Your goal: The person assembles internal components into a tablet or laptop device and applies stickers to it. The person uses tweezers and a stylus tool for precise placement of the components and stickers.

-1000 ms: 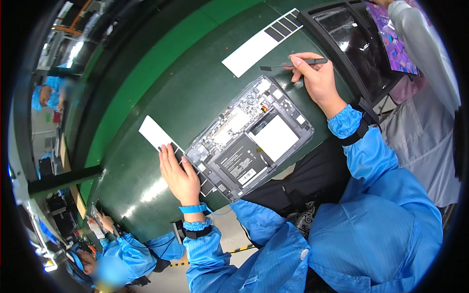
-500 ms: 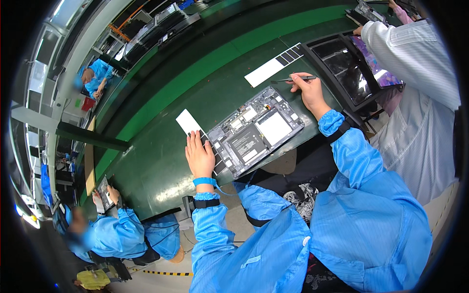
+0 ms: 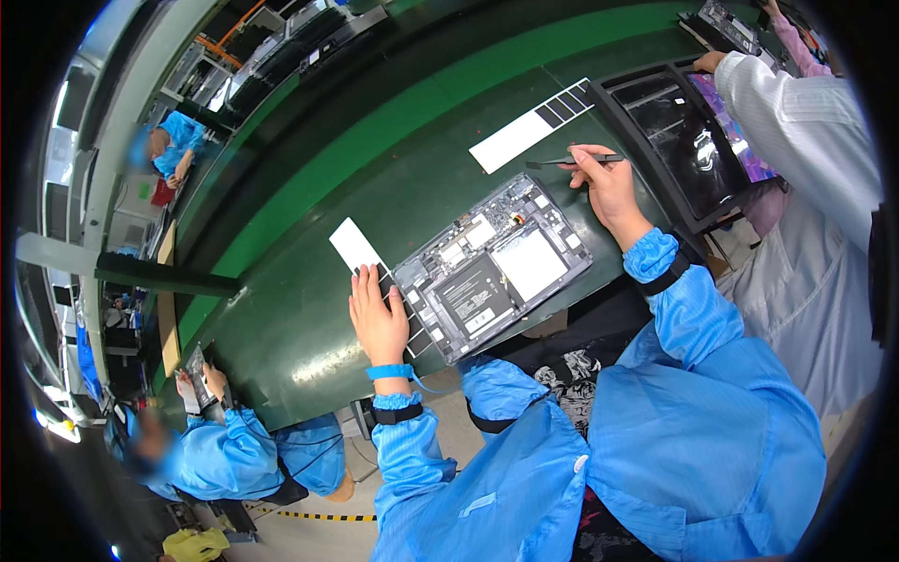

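Observation:
An opened laptop base (image 3: pixel 461 248) lies on the green bench with its circuit board, a black battery (image 3: pixel 476 292) and a white panel (image 3: pixel 530 260) exposed. My left hand (image 3: pixel 378 323) rests flat, fingers stretched, over a white strip with dark rectangles (image 3: pixel 354 242) beside the laptop's left edge. Part of that strip is hidden under the hand. Beyond the laptop's right corner, my right hand (image 3: pixel 607 195) pinches dark tweezers (image 3: pixel 554 164). Their tips point left, above the bench and apart from the laptop.
Another white strip with dark rectangles (image 3: pixel 510 142) lies behind the laptop. On the right stands a black-framed tray (image 3: pixel 637 84), with a person in a white coat beside it. At the left a co-worker in blue holds a device (image 3: pixel 196 375). A dark post (image 3: pixel 169 274) crosses the bench's left part.
The view has shifted slightly, so the bench things sit a little differently in the picture. My left hand stays flat on the strip; my right hand keeps the tweezers, its fingers slightly shifted.

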A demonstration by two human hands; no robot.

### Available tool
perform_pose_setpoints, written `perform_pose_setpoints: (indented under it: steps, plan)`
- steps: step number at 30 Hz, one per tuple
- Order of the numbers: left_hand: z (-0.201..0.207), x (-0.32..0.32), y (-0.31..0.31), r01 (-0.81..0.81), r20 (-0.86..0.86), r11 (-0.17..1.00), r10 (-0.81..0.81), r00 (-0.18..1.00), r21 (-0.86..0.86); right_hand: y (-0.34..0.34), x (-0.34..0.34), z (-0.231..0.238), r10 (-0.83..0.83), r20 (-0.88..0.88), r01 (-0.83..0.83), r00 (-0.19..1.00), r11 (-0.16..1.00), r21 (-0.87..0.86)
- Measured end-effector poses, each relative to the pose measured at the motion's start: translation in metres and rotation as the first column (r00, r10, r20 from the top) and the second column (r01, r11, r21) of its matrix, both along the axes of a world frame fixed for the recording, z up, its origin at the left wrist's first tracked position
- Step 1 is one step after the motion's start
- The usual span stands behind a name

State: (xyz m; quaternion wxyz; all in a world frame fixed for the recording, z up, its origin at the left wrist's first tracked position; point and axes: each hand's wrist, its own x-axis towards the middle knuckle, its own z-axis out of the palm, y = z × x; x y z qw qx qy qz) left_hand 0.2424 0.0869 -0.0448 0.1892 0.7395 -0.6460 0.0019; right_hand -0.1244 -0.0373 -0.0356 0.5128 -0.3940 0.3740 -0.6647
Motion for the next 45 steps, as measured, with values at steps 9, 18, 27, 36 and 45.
perform_pose_setpoints:
  steps: [9,18,27,36,45]
  plan:
    - [0.005,-0.003,-0.002,-0.005,-0.055,1.000,0.006,0.998,0.028,0.003,0.002,0.005,0.028,-0.035,-0.026,0.999,0.998,0.054]
    - [0.011,-0.001,-0.018,-0.012,-0.068,1.000,0.012,0.998,-0.007,-0.014,0.005,0.003,0.040,-0.144,-0.032,0.989,0.998,0.056]
    - [0.013,0.003,0.006,-0.053,-0.116,0.998,0.057,0.992,0.037,0.008,0.015,-0.010,0.038,-0.158,-0.014,0.987,0.988,0.151]
    - [0.018,0.003,0.000,-0.024,-0.159,1.000,0.023,0.987,-0.008,0.007,0.016,0.006,0.018,-0.138,0.002,0.990,0.990,0.143]
    - [0.013,0.004,0.000,-0.022,-0.149,1.000,0.020,0.989,-0.008,0.008,0.017,0.004,0.024,-0.108,-0.009,0.994,0.990,0.137]
